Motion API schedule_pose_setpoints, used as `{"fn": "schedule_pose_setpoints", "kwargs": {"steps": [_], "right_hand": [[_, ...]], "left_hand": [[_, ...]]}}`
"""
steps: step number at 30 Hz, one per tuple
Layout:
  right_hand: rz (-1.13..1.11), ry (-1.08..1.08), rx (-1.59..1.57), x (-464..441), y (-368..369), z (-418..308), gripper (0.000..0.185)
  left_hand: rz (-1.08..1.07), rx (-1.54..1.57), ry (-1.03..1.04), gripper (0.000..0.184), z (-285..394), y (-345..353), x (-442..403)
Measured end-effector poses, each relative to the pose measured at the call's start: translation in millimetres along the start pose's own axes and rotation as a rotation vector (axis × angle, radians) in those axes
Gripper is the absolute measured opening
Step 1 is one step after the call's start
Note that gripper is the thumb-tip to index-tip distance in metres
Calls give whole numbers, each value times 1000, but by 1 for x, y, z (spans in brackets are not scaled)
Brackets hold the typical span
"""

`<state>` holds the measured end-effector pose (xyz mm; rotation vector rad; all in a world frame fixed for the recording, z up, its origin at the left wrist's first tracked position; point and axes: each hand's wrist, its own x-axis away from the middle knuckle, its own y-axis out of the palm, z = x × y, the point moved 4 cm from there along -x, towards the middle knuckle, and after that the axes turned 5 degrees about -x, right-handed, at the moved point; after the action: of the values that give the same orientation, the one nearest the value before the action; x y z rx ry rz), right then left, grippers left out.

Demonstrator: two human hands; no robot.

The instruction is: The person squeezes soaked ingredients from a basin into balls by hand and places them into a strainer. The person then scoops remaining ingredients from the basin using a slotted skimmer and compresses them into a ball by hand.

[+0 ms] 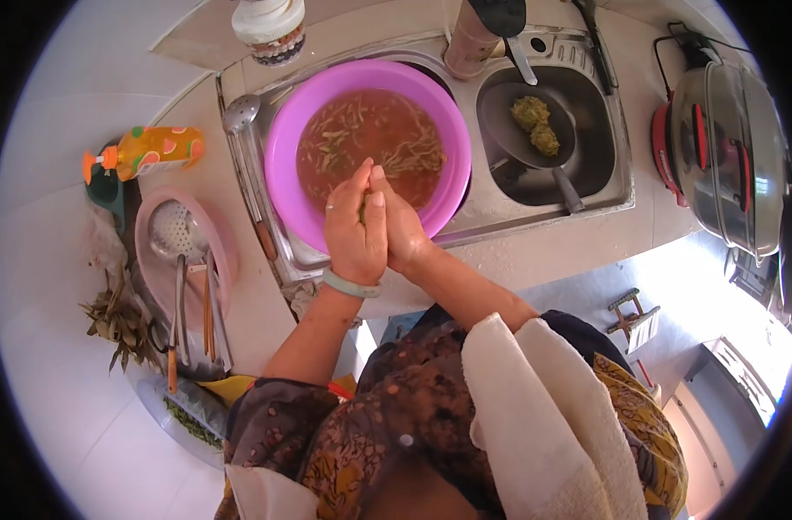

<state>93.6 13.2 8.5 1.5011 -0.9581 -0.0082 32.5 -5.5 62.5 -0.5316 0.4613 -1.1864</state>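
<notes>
Left hand (351, 230) and right hand (399, 227) press together, clenched around a mostly hidden green clump (363, 208) above a round purple plastic basin (281, 165) of reddish-brown water and pale shreds (413, 156). Two squeezed green balls (535, 125) sit in the stainless-steel sink (623, 165) alongside.

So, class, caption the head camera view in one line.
Left hand and right hand closed together around something greenish, above a purple basin of reddish liquid.

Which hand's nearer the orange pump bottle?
Left. Both are pressed together over the purple basin; the left hand is on the side facing the bottle, the right hand on the side away from it.
</notes>
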Motion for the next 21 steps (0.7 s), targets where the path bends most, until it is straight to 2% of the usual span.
{"fn": "schedule_pose_setpoints", "kwargs": {"steps": [6,21], "right_hand": [[85,-61,95,0,6,-3,46],[191,-84,38,-7,-5,-3,40]], "left_hand": [[77,202,-121,33,-7,5,2],[5,217,-333,32,-22,16,-5]]}}
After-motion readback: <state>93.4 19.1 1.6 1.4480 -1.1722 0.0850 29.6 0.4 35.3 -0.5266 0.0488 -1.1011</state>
